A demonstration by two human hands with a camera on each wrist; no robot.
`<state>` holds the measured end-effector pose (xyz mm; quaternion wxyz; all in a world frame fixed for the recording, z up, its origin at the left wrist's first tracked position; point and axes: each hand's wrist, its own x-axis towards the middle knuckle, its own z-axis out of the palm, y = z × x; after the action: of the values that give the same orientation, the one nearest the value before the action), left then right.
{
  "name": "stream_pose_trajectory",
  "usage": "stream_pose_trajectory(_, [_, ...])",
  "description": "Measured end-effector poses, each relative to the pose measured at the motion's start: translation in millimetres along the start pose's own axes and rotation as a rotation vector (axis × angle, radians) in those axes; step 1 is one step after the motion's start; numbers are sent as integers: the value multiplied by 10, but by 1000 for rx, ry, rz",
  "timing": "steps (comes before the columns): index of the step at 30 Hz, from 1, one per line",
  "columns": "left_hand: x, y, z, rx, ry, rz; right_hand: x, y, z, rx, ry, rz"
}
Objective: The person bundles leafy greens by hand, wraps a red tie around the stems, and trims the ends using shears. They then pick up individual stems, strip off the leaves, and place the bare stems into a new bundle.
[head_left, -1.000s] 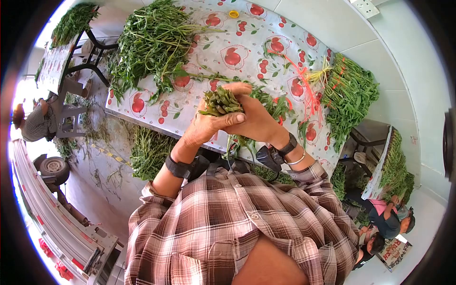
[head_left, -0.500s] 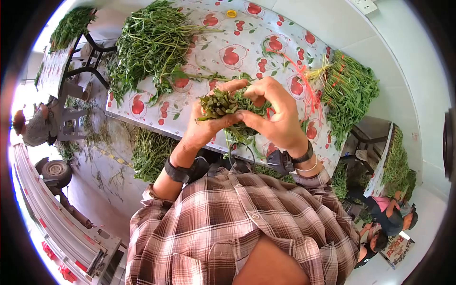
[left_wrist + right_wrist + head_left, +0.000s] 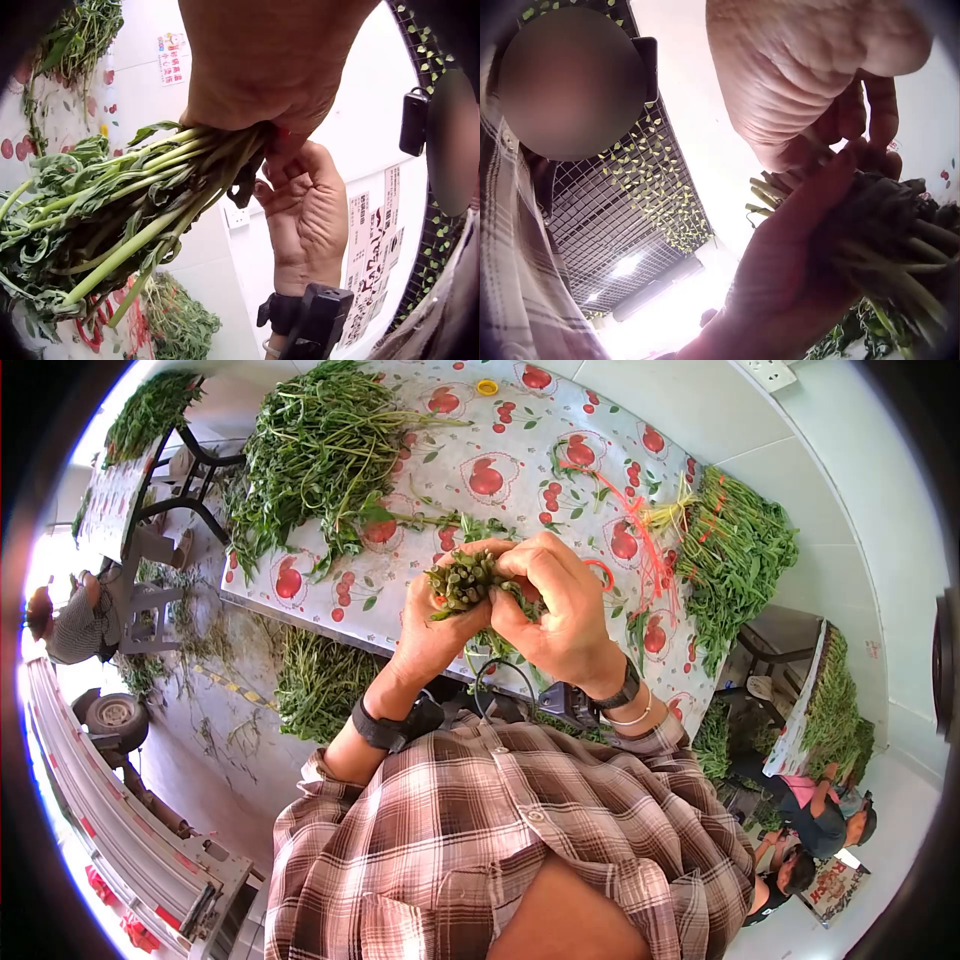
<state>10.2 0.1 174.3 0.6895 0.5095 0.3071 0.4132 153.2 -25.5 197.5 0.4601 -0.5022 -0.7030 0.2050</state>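
Note:
Greenish cut stem ends of a bundle of leafy greens (image 3: 462,582) face up in the head view, above the table's near part. My left hand (image 3: 428,632) grips the bundle round its stems. Curled fingers and thumb of my right hand (image 3: 565,605) pinch at the bundle's right side, just below the cut ends; what lies between the fingertips is hidden. In the left wrist view the leafy stems (image 3: 142,202) stretch out to the left, with a dark wilted leaf (image 3: 244,184) hanging near the right fingers. A small red bit (image 3: 283,133) shows between the hands.
On the cherry-patterned table (image 3: 495,445) lie a large heap of greens (image 3: 320,455) at left and tied bunches (image 3: 735,560) at right. Red ties (image 3: 650,555) lie beside these. More greens (image 3: 320,685) are on the floor. People (image 3: 820,820) work at right.
Both hands were together round the bundle; the right hand drew off to the right with its fingers spread, then came back in to pinch at the bundle. The left hand kept its grip.

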Motion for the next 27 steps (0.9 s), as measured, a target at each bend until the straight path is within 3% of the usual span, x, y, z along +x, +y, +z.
stream_pose_trajectory(5, [-53, -84, -8, 92, 76, -64, 11, 5, 11, 7, 22, -18])
stream_pose_trajectory(22, [-79, -77, -19, 179, 23, -110, 48, -44, 11, 133, 73, -17])
stream_pose_trajectory(27, [-57, -116, -56, 111, 30, -145, 46, -55, 38, 214, 70, 145])
